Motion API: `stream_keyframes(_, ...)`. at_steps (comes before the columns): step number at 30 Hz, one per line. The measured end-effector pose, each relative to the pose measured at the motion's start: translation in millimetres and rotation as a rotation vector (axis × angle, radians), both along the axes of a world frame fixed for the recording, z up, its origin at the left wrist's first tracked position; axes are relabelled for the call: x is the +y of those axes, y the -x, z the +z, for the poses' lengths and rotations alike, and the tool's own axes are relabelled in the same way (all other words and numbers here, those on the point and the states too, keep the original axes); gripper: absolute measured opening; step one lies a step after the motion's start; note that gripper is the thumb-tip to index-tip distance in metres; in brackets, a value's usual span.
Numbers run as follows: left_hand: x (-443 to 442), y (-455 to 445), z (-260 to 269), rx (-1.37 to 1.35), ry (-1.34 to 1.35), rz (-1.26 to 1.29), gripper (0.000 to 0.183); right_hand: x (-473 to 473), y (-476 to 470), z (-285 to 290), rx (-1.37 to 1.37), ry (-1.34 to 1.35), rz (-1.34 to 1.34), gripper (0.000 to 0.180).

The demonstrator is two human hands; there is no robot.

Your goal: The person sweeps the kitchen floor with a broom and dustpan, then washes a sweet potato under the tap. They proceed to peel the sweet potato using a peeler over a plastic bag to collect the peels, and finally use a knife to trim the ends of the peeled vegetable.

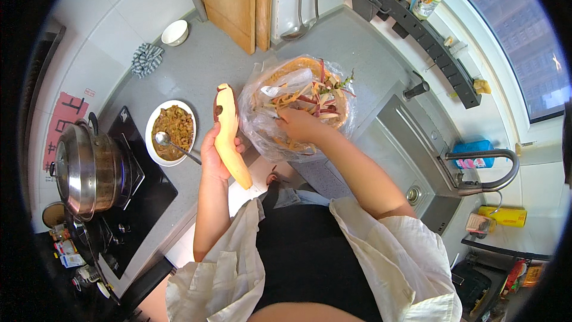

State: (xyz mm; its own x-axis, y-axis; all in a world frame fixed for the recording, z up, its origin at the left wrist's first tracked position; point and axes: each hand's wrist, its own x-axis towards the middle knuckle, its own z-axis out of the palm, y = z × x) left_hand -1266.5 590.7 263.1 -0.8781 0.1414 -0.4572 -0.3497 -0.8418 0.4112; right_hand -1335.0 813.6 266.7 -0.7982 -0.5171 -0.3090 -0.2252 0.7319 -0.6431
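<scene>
My left hand grips a long, mostly peeled sweet potato with pale yellow flesh. Strips of reddish skin remain at its far end, beside a dark spot. My right hand reaches into a clear plastic bag that appears to line an orange basin. Reddish and pale peelings lie heaped there, along with a green sprig. The right fingertips are partly hidden among the peelings and plastic, so whether they hold anything does not show.
Left of my hands stands a white bowl of cooked food with a metal spoon. A steel steamer pot sits on the black gas stove. The sink and its faucet are at right. Wooden boards lean behind.
</scene>
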Motion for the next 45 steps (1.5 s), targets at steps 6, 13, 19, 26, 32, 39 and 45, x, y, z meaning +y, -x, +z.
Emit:
stream_keyframes(6, -2, 0, 7, 0.058, -0.086, 0.001, 0.045, -2, 9, 0, -0.034, -0.045, 0.044, 0.032)
stream_keyframes(13, -4, -3, 31, 0.142, -0.076, 0.042, 0.050, 30, 7, 60, -0.027, -0.068, 0.006, 0.030)
stream_keyframes(19, 8, -1, 54, 0.118, 0.103, 0.020, 0.049, 48, 1, 88, 0.066, 0.096, -0.232, 0.026)
stream_keyframes(26, -6, -10, 64, 0.055, 0.590, 0.020, 0.048, 64, -21, 87, 0.190, 0.298, -0.560, 0.024)
stream_keyframes(32, -2, -10, 76, 0.033, 0.215, 0.008, 0.041, 55, -38, 80, 0.291, 0.068, -0.544, 0.026)
stream_keyframes(39, 47, -6, 56, -0.011, 0.042, -0.343, 0.043, 18, -86, 90, 0.425, 0.222, -0.183, 0.027)
stream_keyframes(45, 53, -10, 55, -0.013, 0.021, -0.474, 0.056, 31, -68, 72, 0.443, 0.021, -0.259, 0.027)
